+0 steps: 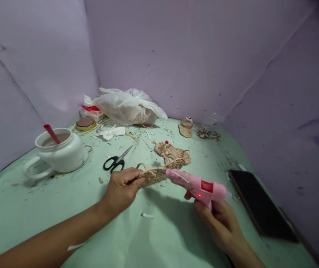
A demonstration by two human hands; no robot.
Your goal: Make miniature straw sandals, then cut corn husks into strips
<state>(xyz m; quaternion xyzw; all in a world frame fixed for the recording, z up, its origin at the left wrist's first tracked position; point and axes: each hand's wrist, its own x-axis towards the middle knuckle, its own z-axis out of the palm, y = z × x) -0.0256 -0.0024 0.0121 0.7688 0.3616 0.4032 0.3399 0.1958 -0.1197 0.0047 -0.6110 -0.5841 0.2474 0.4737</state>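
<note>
My left hand (124, 188) pinches one end of a small woven straw sandal (155, 175), held tilted above the table. Fingers of my right hand (217, 219) wrap round the handle of a pink glue gun (194, 183), whose red light glows. The gun's nozzle points left and reaches the sandal's edge; whether it touches cannot be made out. Just behind lies another woven sandal (176, 153) with red and white beads on it. Black-handled scissors (117, 160) rest on the table left of the sandals, blades pointing away.
A white mug-like pot (61, 154) with a red stick stands at left. Farther back are a plastic bag (128, 106), a round tin (85, 124), a tiny finished-looking sandal (185, 129) and a bead packet (207, 133). A dark phone (261, 204) lies at right. Scraps litter the green table (114, 238).
</note>
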